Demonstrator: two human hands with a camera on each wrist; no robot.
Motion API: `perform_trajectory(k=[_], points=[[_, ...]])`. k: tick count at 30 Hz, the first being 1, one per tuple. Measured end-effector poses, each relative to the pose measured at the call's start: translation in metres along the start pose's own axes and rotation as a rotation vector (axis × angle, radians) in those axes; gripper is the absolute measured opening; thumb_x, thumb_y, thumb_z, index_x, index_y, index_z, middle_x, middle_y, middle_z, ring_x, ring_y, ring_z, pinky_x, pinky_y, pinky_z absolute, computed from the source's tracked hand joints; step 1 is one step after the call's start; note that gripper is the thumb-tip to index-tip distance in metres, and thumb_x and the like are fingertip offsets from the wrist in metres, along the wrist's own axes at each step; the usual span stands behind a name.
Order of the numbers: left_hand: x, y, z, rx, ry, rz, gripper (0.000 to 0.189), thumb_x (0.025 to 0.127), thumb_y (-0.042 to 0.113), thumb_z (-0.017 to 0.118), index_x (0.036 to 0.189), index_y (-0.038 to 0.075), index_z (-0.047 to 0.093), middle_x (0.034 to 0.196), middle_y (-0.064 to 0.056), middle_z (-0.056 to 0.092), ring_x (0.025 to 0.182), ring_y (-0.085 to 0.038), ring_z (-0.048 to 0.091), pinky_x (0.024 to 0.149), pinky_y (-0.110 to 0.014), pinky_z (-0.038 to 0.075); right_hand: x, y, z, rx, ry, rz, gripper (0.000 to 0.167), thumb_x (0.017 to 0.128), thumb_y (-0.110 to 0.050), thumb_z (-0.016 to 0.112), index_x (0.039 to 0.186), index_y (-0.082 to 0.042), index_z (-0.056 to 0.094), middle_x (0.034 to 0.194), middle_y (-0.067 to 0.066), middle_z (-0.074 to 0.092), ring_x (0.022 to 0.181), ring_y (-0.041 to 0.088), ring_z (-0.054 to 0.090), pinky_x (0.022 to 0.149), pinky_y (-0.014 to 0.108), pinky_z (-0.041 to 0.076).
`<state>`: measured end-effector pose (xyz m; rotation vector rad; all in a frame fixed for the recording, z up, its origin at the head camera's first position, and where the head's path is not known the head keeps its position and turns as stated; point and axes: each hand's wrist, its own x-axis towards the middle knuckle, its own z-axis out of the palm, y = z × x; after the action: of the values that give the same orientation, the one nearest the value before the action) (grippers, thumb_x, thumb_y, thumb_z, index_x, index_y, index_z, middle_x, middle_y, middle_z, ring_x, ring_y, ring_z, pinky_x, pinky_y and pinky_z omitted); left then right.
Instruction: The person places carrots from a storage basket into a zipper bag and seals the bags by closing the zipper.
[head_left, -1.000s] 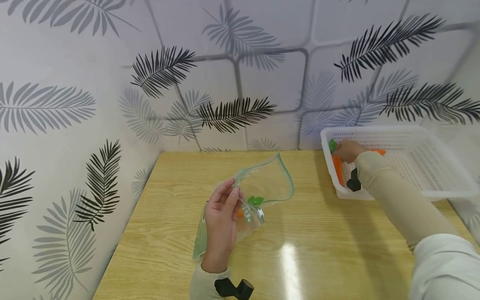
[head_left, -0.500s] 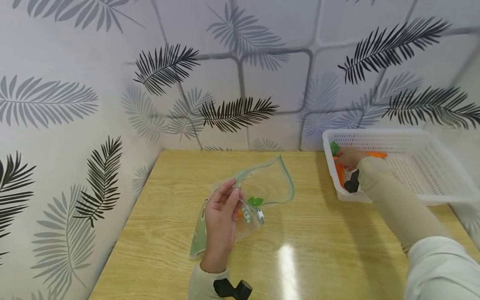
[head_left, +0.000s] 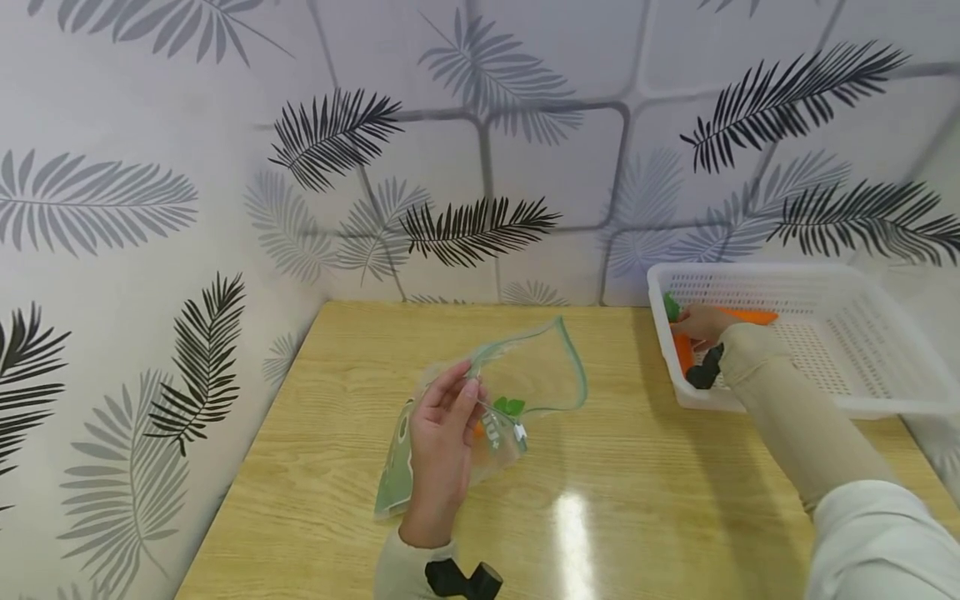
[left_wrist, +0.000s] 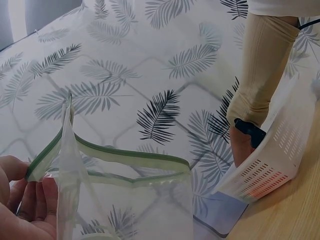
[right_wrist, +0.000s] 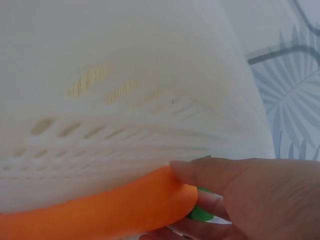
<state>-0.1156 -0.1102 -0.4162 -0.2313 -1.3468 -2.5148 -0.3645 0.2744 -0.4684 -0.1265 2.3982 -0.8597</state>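
My left hand (head_left: 437, 450) pinches the rim of a clear zipper bag (head_left: 536, 367) with green edging, its mouth spread apart. Through the plastic show green leaves (head_left: 510, 407) and a bit of orange; the lower part of the bag lies behind the hand. Over at the white basket, my right hand (head_left: 703, 325) reaches inside and grips an orange carrot (right_wrist: 115, 207) near its green top, thumb above and fingers beneath. That carrot lies along the basket's left wall. A second carrot (head_left: 753, 317) lies along the back wall, partly covered by the hand.
The white perforated basket (head_left: 892, 407) stands at the table's back right, against the wall. A wooden table (head_left: 600, 467) spans the front. Patterned wall (head_left: 540, 167) rises behind and at the left. A white slider (head_left: 521, 432) sits on the bag's zip.
My right hand has shifted slightly lower in the basket at the carrot. The left hand keeps its hold on the bag. The head view has drifted a little.
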Motion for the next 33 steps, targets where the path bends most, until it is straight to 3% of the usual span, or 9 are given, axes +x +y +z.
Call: perform_trajectory(k=[9,14,17,22,26,29,33], points=[[-0.004,0.000,0.002,-0.001,0.006,-0.011,0.031,0.092,0.000,0.055,0.121,-0.009,0.051,0.095,-0.005,0.057,0.085,-0.016,0.060,0.074,-0.023,0.052,-0.008,0.004,-0.001,0.041,0.081,0.001,0.036,0.090,-0.021,0.056,0.103,0.009,0.040,0.093,0.015,0.050,0.077,0.021,0.058,0.075,0.040,0.053],[-0.006,0.000,0.002,-0.018,0.002,-0.008,0.031,0.092,0.000,0.054,0.122,-0.009,0.050,0.095,-0.005,0.057,0.085,-0.017,0.059,0.074,-0.023,0.051,-0.016,0.002,-0.006,0.006,0.123,-0.004,0.067,0.089,-0.028,0.059,0.128,0.017,0.028,0.118,0.033,0.039,0.098,0.038,0.053,0.080,0.041,0.051],[-0.006,0.000,0.001,-0.018,0.008,-0.009,0.032,0.092,0.000,0.055,0.122,-0.009,0.050,0.094,-0.005,0.058,0.085,-0.017,0.059,0.073,-0.022,0.051,-0.027,-0.007,-0.011,-0.051,0.136,-0.011,0.078,0.090,-0.030,0.057,0.135,0.021,0.018,0.132,0.038,0.028,0.110,0.046,0.046,0.085,0.047,0.048],[-0.004,0.001,0.001,-0.008,0.006,-0.003,0.033,0.092,0.000,0.055,0.122,-0.010,0.049,0.094,-0.006,0.058,0.084,-0.018,0.058,0.072,-0.022,0.051,-0.049,-0.026,-0.020,-0.070,0.180,-0.076,0.066,0.091,-0.030,0.056,0.129,0.018,0.033,0.125,0.036,0.040,0.107,0.045,0.048,0.087,0.052,0.045],[-0.004,0.002,0.002,-0.008,-0.003,0.006,0.033,0.092,0.000,0.055,0.123,-0.010,0.048,0.095,-0.006,0.057,0.084,-0.017,0.058,0.073,-0.022,0.051,-0.066,-0.039,-0.024,-0.073,0.249,-0.134,0.047,0.090,-0.031,0.057,0.112,0.010,0.051,0.109,0.027,0.055,0.099,0.038,0.053,0.082,0.050,0.045],[-0.004,0.003,0.002,-0.013,-0.003,0.009,0.034,0.092,0.001,0.056,0.123,-0.011,0.048,0.095,-0.006,0.057,0.083,-0.017,0.058,0.073,-0.022,0.051,-0.077,-0.045,-0.025,-0.073,0.302,-0.162,0.041,0.089,-0.032,0.059,0.105,0.006,0.054,0.102,0.021,0.059,0.092,0.033,0.051,0.079,0.046,0.043],[-0.005,0.002,0.002,-0.018,0.000,0.004,0.035,0.091,0.001,0.056,0.123,-0.011,0.048,0.095,-0.007,0.057,0.083,-0.017,0.058,0.074,-0.022,0.051,-0.093,-0.052,-0.027,-0.063,0.348,-0.170,0.046,0.088,-0.035,0.061,0.108,0.004,0.051,0.107,0.022,0.056,0.094,0.032,0.049,0.080,0.046,0.040]])
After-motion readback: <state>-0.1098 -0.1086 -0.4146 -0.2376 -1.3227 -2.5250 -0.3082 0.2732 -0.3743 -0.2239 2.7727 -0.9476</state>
